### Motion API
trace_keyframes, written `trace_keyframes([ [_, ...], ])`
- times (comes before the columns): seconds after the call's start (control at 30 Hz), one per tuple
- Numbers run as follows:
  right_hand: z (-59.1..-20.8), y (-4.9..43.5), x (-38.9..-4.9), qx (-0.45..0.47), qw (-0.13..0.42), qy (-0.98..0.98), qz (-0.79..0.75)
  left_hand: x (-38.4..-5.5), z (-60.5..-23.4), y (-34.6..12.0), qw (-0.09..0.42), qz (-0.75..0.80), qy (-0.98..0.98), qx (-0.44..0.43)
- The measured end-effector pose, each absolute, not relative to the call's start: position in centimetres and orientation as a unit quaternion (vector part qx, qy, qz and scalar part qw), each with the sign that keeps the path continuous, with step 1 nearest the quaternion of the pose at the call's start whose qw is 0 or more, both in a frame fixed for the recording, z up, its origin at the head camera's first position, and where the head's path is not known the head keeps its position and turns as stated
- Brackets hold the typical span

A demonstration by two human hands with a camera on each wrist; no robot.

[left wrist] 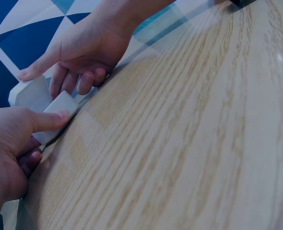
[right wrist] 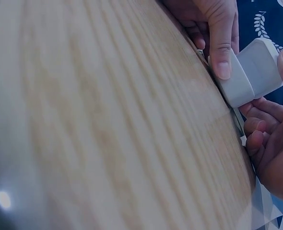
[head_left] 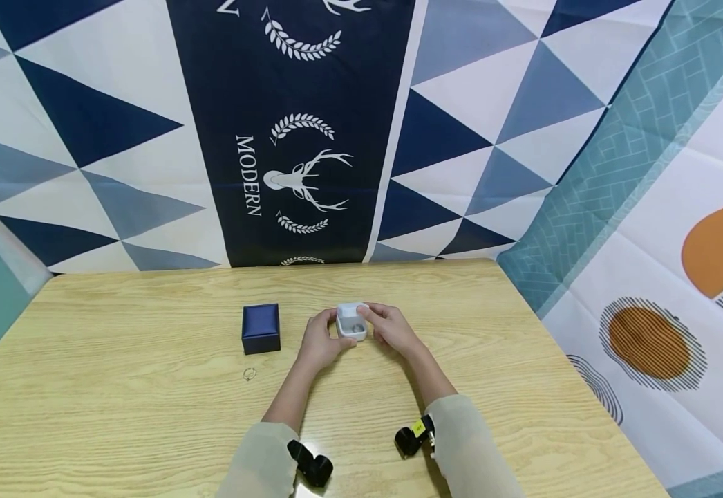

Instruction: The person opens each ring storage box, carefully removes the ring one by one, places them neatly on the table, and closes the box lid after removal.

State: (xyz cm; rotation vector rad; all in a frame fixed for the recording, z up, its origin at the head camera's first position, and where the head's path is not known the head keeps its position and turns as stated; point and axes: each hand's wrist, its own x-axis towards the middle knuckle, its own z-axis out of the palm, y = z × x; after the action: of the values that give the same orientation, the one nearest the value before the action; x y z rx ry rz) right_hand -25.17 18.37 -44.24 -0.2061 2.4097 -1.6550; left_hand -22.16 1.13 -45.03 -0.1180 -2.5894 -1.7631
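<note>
A small white ring box stands on the table with its lid raised, and a ring shows inside. My left hand grips the base from the left, its thumb lying across the front wall. On the other side, my right hand holds the lid, thumb on the lid's edge. In the left wrist view, the right hand's other fingers curl below the lid. The box's interior is hidden in both wrist views.
A closed navy blue box stands left of the left hand. Nearer me lies a loose silvery ring on the wooden table. Patterned cloth hangs behind the table's far edge. Black wrist cameras sit at both sleeves.
</note>
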Motion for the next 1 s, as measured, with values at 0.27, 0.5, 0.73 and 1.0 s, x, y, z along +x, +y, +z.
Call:
trace_keyframes([
  [0.27, -44.2, 18.3, -25.2, -0.064, 0.101, 0.817, -0.565, -22.1, -44.9, 1.1, 0.002, -0.563, -0.825, -0.038],
  [0.5, -43.3, 18.2, -24.6, -0.065, 0.109, 0.808, -0.575, -22.0, -44.9, 1.2, 0.003, -0.566, -0.824, -0.036],
  [0.73, -41.3, 17.7, -23.7, -0.059, 0.117, 0.809, -0.573, -22.0, -44.9, 1.1, 0.001, -0.566, -0.824, -0.035],
  [1.0, -43.8, 18.2, -25.3, -0.055, 0.105, 0.806, -0.58, -22.2, -45.1, 1.2, 0.008, -0.55, -0.834, -0.039],
])
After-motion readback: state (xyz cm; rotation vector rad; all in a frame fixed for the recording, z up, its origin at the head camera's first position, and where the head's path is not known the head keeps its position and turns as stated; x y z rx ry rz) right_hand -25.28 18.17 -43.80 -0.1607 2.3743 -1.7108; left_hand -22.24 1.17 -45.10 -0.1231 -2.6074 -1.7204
